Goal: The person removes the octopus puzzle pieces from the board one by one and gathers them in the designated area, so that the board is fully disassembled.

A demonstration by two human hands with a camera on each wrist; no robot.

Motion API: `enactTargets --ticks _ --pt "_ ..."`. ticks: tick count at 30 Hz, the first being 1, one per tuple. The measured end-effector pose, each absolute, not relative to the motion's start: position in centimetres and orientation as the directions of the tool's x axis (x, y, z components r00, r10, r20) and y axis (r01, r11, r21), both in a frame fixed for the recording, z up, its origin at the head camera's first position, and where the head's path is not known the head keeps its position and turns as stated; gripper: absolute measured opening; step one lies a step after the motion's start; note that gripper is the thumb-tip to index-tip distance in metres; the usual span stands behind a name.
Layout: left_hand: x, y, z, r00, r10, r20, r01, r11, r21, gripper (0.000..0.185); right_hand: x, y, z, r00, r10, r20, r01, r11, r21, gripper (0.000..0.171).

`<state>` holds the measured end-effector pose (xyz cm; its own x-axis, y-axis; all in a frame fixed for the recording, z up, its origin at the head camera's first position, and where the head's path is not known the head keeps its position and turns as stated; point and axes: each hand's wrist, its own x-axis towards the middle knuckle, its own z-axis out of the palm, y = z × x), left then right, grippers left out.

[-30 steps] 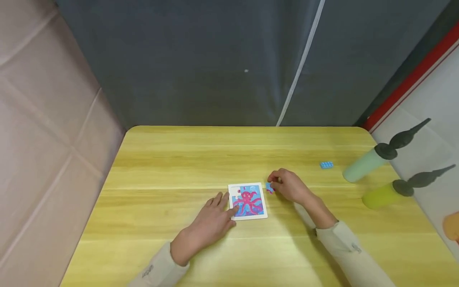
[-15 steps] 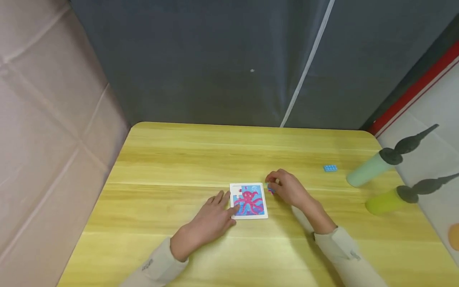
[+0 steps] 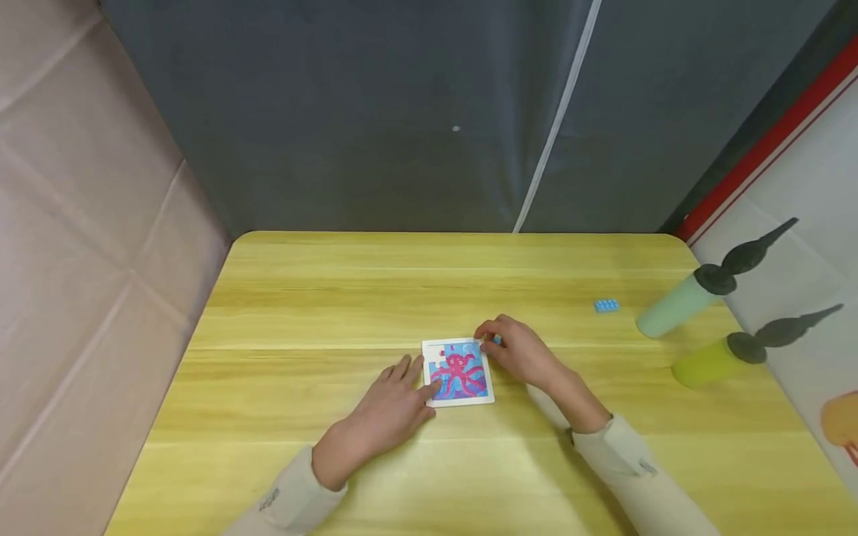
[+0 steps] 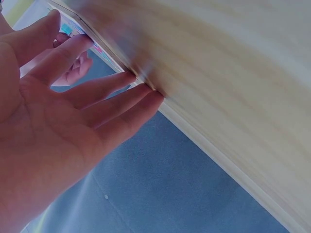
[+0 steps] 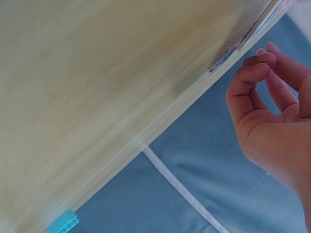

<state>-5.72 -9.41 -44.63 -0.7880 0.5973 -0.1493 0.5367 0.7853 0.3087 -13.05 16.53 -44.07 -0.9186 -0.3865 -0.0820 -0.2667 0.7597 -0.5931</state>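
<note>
The table (image 3: 302, 313) carried it all, and near the middle of its front edge lay the puzzle board (image 3: 459, 372), square, so no long axis to speak of. Left hand (image 3: 389, 406) lay flat at the board's left edge, fingers straight, steadying it and gripping nothing. Right hand (image 3: 519, 350) sat at the board's far right corner, nearer the gap, fingers curled and pinching a small blue puzzle piece (image 3: 497, 340) just off that corner. Two bottles (image 3: 710, 320) lay at the right edge, a blue brick (image 3: 606, 305) beside them. A second earlier that right hand and its piece hung well right of the board; now they had closed in on the corner, left hand unmoved.
</note>
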Motion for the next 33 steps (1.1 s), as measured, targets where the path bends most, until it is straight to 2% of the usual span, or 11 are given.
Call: enactTargets --ticks 22,33 --pt "-6.0 -9.6 -45.0 -0.782 0.607 -0.141 0.559 0.783 0.271 0.044 -13.0 14.3 -43.9 -0.895 -0.424 -0.135 -0.271 0.759 -0.592 0.019" --pt "-5.9 -9.7 -44.9 -0.776 0.613 -0.149 0.569 0.782 0.254 0.044 -12.9 12.8 -44.0 -0.862 -0.491 -0.125 -0.351 0.757 -0.551 0.025"
